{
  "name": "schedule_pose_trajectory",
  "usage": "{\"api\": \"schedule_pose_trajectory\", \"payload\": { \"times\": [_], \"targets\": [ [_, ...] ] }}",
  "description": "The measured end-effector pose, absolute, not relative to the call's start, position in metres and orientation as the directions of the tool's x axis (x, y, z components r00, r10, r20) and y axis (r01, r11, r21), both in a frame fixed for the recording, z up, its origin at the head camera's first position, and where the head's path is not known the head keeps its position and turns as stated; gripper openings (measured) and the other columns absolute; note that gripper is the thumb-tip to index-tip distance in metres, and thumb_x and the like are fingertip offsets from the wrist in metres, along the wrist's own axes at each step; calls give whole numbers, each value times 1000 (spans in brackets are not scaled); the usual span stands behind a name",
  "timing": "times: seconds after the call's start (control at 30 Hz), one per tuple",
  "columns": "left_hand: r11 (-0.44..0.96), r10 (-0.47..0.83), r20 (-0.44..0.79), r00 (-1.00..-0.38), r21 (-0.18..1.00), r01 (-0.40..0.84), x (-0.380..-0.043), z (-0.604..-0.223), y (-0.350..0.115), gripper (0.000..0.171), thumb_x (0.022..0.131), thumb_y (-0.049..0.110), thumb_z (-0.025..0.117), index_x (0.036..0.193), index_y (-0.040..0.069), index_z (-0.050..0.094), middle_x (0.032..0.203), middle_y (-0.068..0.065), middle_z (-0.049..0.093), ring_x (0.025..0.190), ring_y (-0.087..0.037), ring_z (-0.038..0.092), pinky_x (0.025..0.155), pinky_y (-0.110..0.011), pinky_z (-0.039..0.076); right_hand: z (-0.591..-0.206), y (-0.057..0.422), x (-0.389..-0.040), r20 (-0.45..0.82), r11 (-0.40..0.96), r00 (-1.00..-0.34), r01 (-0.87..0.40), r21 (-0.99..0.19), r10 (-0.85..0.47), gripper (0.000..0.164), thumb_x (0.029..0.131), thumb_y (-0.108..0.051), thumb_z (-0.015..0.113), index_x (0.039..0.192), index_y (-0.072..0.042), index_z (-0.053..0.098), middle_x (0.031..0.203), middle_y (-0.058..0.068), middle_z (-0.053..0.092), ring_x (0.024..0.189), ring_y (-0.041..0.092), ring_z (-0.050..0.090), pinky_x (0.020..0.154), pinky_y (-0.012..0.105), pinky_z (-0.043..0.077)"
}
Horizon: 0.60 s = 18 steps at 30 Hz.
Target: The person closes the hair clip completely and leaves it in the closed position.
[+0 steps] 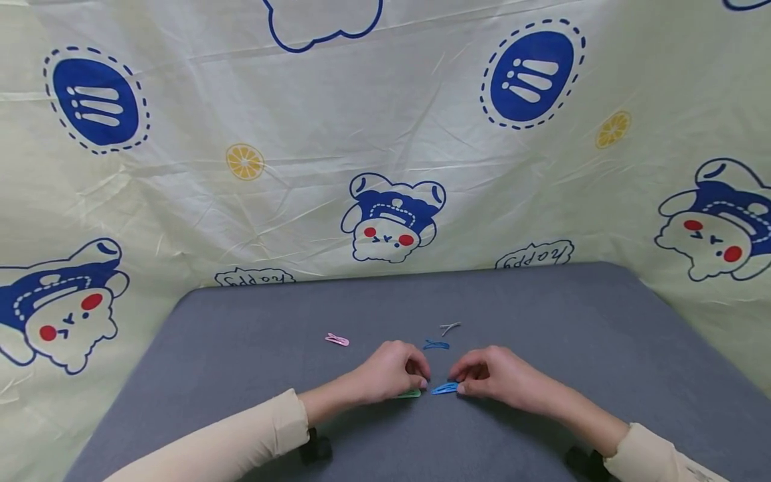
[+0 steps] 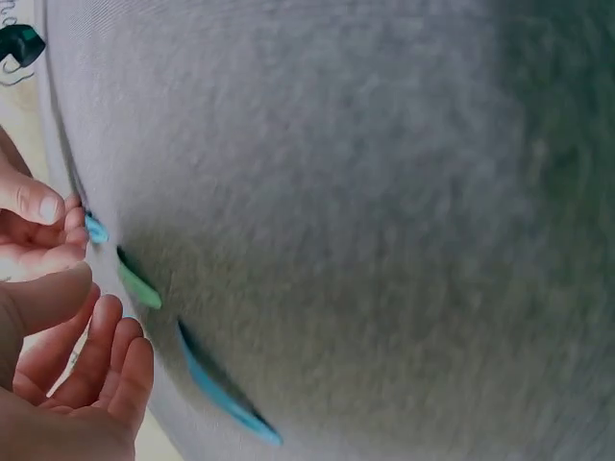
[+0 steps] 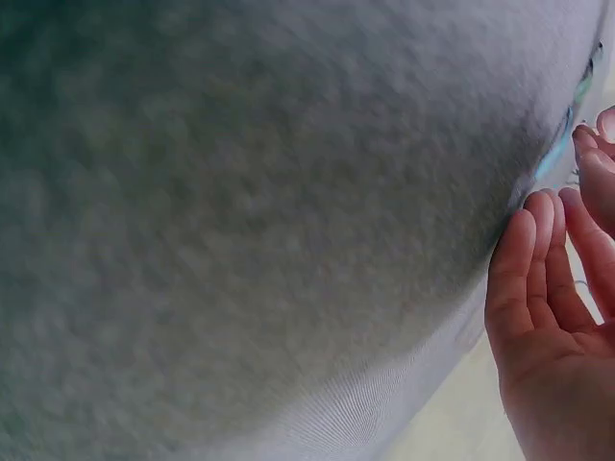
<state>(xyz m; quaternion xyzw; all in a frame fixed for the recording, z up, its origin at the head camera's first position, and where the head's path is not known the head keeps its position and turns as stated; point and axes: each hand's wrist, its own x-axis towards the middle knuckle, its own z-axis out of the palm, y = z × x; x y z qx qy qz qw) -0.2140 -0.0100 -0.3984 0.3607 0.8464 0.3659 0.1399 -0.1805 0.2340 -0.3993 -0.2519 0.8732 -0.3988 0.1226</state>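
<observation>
My left hand (image 1: 388,371) hovers low over a green snap hair clip (image 1: 409,393), its fingers loosely bent and nothing between them. In the left wrist view, another blue hair clip (image 2: 226,394) lies on the cloth near this hand; the hand hides it from the head view. My right hand (image 1: 500,378) is just across from the left, fingertips down at the right end of a bright blue hair clip (image 1: 444,388). Its thumb overlaps that end in the head view. From the right wrist, the fingers (image 3: 538,259) look nearly straight, with the thumb apart.
Beyond the hands lie a dark blue hair clip (image 1: 436,345) and a silver hair clip (image 1: 450,328). A pink hair clip (image 1: 337,339) is farther left. Grey cloth covers the table (image 1: 241,335), and a printed curtain (image 1: 301,221) hangs behind its far edge.
</observation>
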Motion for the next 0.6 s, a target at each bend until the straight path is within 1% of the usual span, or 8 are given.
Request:
{"api": "schedule_pose_trajectory", "payload": {
  "times": [0.1, 0.23, 0.4, 0.6],
  "targets": [
    [467, 699, 44, -714, 728, 502, -217, -393, -13, 5, 88, 4, 72, 93, 6, 73, 76, 9, 60, 70, -4, 53, 64, -20, 45, -396, 236, -181, 10, 573, -864, -343, -744, -504, 22, 90, -22, 73, 107, -8, 72, 99, -2, 69, 83, 9, 62, 73, 27, 51],
    [455, 677, 64, -733, 747, 485, -223, -389, -18, 8, 90, 5, 70, 97, 3, 72, 79, 6, 61, 73, -10, 55, 65, -22, 45, -393, 237, -184, 68, 613, -890, -365, -701, -451, 26, 91, -26, 73, 111, -9, 71, 100, -4, 68, 86, 8, 61, 77, 28, 52],
    [459, 648, 47, -760, 772, 439, -235, -389, -20, 9, 91, 6, 69, 99, 3, 72, 80, 3, 62, 73, -13, 55, 63, -23, 45, -394, 235, -191, 123, 632, -906, -376, -677, -406, 25, 92, -22, 71, 113, -9, 70, 102, -2, 68, 88, 10, 61, 77, 30, 53],
    [487, 630, 34, -776, 761, 429, -251, -395, -20, 11, 90, 6, 71, 100, 3, 72, 81, 3, 62, 74, -13, 55, 63, -24, 47, -399, 232, -200, 155, 661, -918, -372, -652, -364, 22, 91, -15, 72, 113, -11, 71, 105, -1, 69, 89, 10, 61, 78, 32, 52]
  ]
}}
